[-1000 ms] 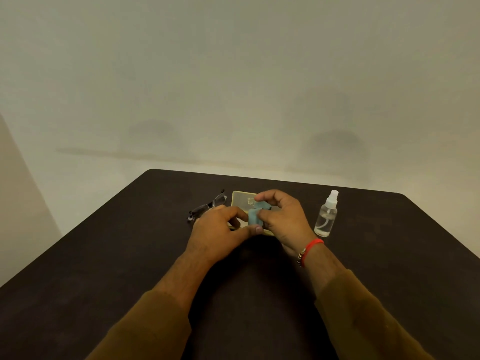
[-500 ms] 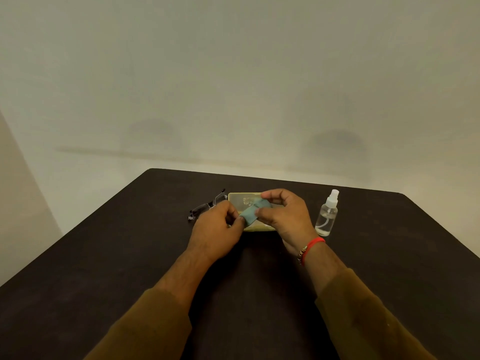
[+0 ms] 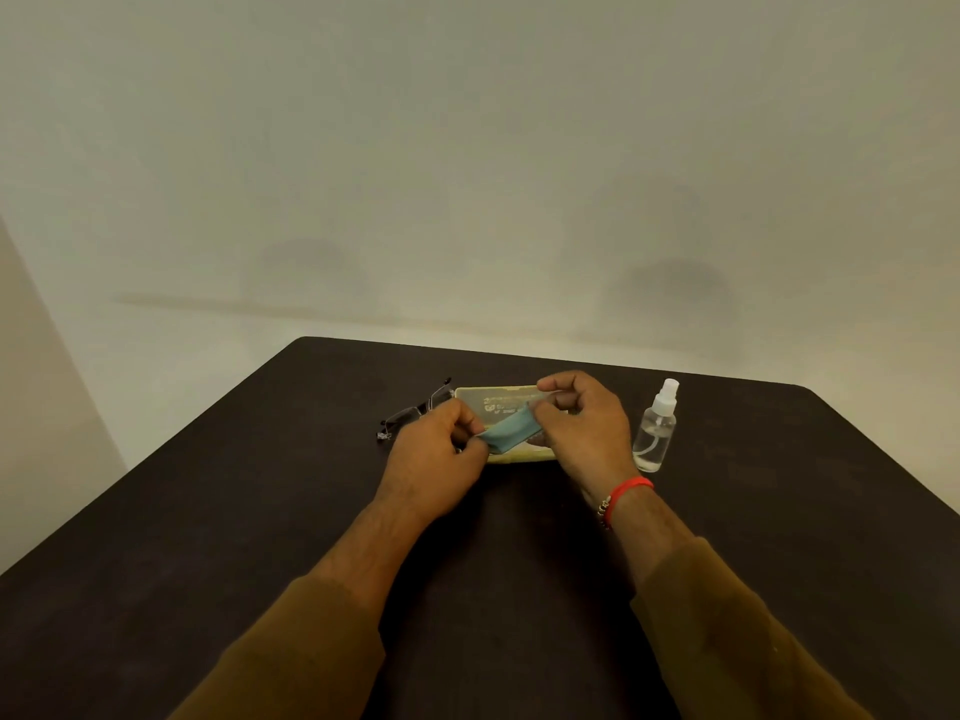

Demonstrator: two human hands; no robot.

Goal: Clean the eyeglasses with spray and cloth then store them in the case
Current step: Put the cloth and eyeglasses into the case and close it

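Only the head view here, looking down at a dark table pushed up near a plain pale wall. Both hands are up over the middle of it with a small blue-grey cloth stretched between them. The left hand has its fingers curled in and pinching the near-left end of the cloth, and the right hand pinches the far-right end between thumb and fingers, with the rest of that hand's fingers curled loosely. So both sets of fingers are clamped on the cloth, which hangs in the air just above the case. The case is a flat yellowish thing lying on the table with some pale print on its top face. It looks closed from here, so I can't tell what's in it, and the hands cover a good part of it anyway. The eyeglasses lie on the table just left of the case, partly behind the left hand, and nobody is touching them. Off to the right, apart from the case, a small clear spray bottle stands upright with a white top; there's clear liquid in the lower part and you can see the thin tube curving down inside. A red bracelet sits on the right wrist, and both arms are in brown sleeves.
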